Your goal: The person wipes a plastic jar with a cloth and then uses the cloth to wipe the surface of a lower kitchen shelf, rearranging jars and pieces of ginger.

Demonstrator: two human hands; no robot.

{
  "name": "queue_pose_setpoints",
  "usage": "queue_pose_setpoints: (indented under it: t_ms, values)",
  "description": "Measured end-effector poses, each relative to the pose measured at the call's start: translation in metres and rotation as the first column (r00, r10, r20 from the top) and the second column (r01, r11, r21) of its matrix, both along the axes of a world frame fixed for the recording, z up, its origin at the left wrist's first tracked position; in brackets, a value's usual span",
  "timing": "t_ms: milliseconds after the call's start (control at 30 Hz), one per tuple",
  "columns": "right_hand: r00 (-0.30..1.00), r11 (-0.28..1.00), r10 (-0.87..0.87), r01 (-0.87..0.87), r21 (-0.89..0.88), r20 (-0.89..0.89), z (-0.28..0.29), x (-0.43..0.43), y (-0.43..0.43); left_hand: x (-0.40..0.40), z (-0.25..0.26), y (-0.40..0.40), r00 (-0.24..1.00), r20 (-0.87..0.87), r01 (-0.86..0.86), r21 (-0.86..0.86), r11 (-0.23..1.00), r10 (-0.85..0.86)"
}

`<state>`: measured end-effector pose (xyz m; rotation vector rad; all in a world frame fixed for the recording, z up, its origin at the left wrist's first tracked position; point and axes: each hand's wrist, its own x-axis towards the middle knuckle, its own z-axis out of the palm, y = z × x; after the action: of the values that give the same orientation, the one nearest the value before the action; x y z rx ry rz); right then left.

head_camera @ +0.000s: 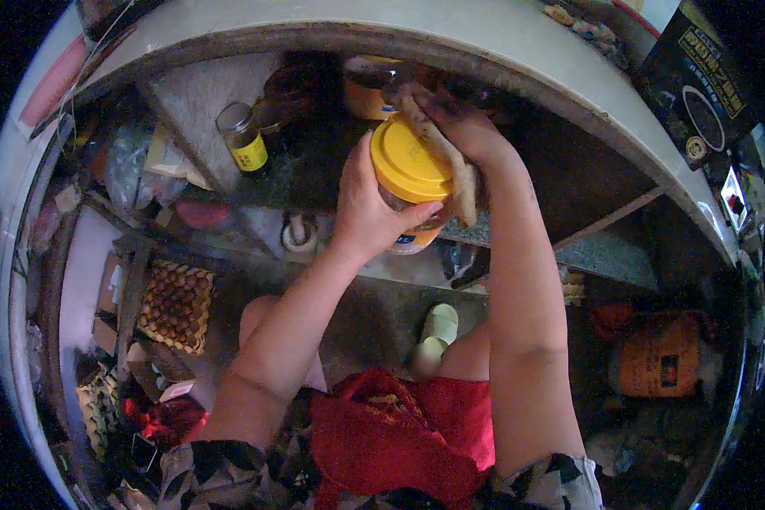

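Observation:
My left hand [366, 207] is wrapped around a clear jar with a yellow screw lid [411, 156], its thumb across the near side below the lid. The jar is tilted, and part of an orange and blue label shows at its base. In my right hand [472, 131] is a tan cloth [464, 191], pressed along the right side of the lid and jar. The right fingertips are dark and partly hidden. Just behind, in the cupboard, stands another jar with an orange label [370, 86]. A smaller glass jar with a metal lid [243, 140] stands to the left.
A pale counter edge [370, 33] arches over the open cupboard. Wooden dividers [185, 137] flank its compartments. On the left lies a tray of eggs [175, 306]; an orange package [660, 363] sits at right. A black box [701, 89] is on the counter.

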<state>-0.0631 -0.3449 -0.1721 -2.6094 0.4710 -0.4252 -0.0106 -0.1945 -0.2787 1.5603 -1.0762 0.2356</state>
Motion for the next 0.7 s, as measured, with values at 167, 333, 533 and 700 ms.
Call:
queue_pose_setpoints:
  t_ms: [167,333,533,700]
  values:
    - [0.84,0.622,-0.238,-0.254,0.741,0.488,-0.063,-0.021,0.006,0.0,-0.003,0.003,0.999,-0.013,-0.029,-0.016,0.999,0.029]
    - [0.719,0.74,-0.497,0.059,0.67,0.486,-0.15,-0.05,0.031,-0.005,-0.01,-0.012,0.996,0.035,-0.084,-0.077,0.993,0.087]
    - [0.764,0.588,-0.539,0.041,0.808,0.353,-0.188,-0.053,0.061,-0.002,-0.017,-0.012,0.994,-0.004,-0.108,-0.083,0.991,0.108]
    - [0.832,0.41,-0.535,0.103,0.906,0.147,-0.192,-0.071,0.084,0.002,-0.018,-0.02,0.991,-0.046,-0.126,-0.055,0.991,0.123]
